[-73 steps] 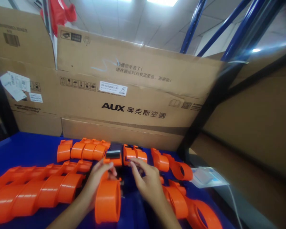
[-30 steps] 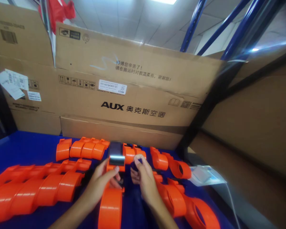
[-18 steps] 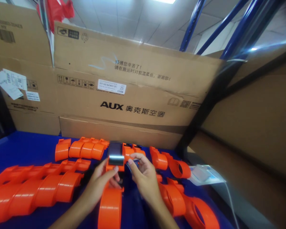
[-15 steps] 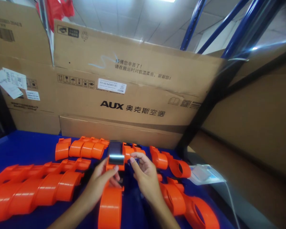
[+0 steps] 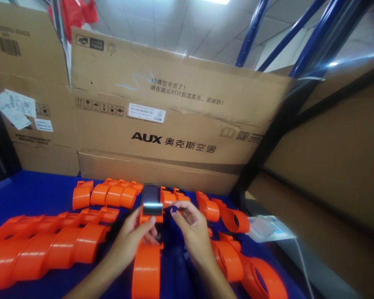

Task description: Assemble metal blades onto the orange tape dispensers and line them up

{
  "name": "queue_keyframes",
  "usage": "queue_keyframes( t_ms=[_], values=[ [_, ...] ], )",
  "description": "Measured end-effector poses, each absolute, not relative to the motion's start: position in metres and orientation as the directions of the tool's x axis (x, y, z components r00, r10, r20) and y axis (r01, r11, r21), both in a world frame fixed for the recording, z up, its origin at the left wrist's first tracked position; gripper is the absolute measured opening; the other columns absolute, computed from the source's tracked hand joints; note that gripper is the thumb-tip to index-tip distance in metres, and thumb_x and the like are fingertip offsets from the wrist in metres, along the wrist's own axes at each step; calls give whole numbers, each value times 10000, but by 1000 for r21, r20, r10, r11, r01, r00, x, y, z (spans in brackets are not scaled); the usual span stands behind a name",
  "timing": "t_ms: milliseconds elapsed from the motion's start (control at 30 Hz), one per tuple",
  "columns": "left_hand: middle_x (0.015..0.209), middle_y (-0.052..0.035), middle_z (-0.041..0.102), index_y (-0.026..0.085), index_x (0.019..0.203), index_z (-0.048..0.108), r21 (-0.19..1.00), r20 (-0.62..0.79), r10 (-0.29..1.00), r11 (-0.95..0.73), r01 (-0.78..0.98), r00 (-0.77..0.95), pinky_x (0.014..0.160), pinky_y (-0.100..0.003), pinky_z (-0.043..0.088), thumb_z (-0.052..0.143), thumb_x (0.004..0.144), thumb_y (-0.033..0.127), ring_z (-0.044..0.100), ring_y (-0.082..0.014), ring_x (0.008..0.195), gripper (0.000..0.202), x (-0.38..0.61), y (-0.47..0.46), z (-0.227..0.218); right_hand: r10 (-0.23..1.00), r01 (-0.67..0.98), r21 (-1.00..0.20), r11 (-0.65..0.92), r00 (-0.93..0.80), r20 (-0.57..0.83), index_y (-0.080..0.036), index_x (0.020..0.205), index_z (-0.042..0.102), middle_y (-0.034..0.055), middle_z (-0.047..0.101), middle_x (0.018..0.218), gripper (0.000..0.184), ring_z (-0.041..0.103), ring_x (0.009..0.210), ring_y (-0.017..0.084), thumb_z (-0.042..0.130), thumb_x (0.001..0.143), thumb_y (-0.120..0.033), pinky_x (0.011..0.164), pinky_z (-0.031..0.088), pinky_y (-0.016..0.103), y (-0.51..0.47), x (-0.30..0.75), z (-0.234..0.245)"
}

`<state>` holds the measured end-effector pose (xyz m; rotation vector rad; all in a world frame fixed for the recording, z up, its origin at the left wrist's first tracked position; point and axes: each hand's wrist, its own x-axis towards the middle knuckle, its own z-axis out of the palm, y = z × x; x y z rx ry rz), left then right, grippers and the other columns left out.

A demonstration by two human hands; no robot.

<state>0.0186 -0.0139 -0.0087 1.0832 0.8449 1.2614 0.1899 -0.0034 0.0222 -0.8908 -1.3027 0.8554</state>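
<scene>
My left hand (image 5: 131,238) grips an orange plastic tape dispenser (image 5: 147,265) near its front end, where a dark strip with a shiny edge (image 5: 152,207) sits. My right hand (image 5: 190,231) is just right of that end, fingers pinched around a small dark piece (image 5: 171,210) that I cannot make out clearly. Both hands are low in the middle of the view, over a blue table (image 5: 34,194).
Rows of nested orange dispenser shells lie at the left (image 5: 46,245), at the back (image 5: 112,194) and at the right (image 5: 237,261). A clear plastic bag (image 5: 268,229) lies at the table's right edge. Large cardboard boxes (image 5: 162,124) wall the back and right.
The dispenser in my left hand has turned from tilted to lying lengthwise towards me. My right hand has risen slightly to the dispenser's front end and its fingers have closed to a pinch.
</scene>
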Motion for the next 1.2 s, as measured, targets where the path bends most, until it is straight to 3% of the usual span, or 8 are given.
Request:
queue_keyframes(
  t_ms=[133,200,367,500,700,1200],
  values=[
    [729,-11,671,172,1109,624,951,75,988,-28,-309,139,567,-274,552,713,833,456,693,-179,579,406,18,-12,-10,902,-26,-905,424,107,419,-216,896,609,-18,599,748,219,558,570,118,735,851,-389,532,485,228,-6,186,22],
    [727,-10,669,171,1100,625,950,76,986,-27,-310,147,563,-274,550,705,838,460,694,-180,578,398,19,-11,-10,911,-60,-911,409,77,404,-228,882,558,-38,562,710,216,529,525,109,706,876,-385,500,464,222,-8,182,20],
    [723,11,650,181,1067,618,960,86,985,-43,-277,146,600,-275,540,669,877,432,683,-160,577,318,18,-12,-8,886,-3,-886,464,5,464,-231,858,506,-10,547,803,204,591,684,152,676,888,-340,637,542,275,-9,176,12],
    [731,16,646,189,1026,606,965,79,986,-39,-257,146,604,-276,528,661,886,420,685,-157,574,276,17,-12,-7,831,216,-805,552,-59,554,-229,842,504,13,562,846,155,579,777,172,637,907,-275,716,515,288,-8,181,8],
    [729,15,640,187,1026,603,961,80,987,-39,-274,142,582,-271,516,663,882,431,678,-155,561,290,17,-11,-6,743,407,-640,652,-177,645,-225,816,493,20,557,853,146,556,794,176,580,929,-195,740,460,293,-11,186,17],
    [749,9,646,188,1059,604,964,80,980,-30,-265,181,610,-279,530,665,885,435,692,-164,596,308,16,-10,-12,716,486,-544,684,-308,626,-225,810,459,30,553,868,177,547,807,181,541,964,-202,730,428,292,-12,189,15]
  ],
)
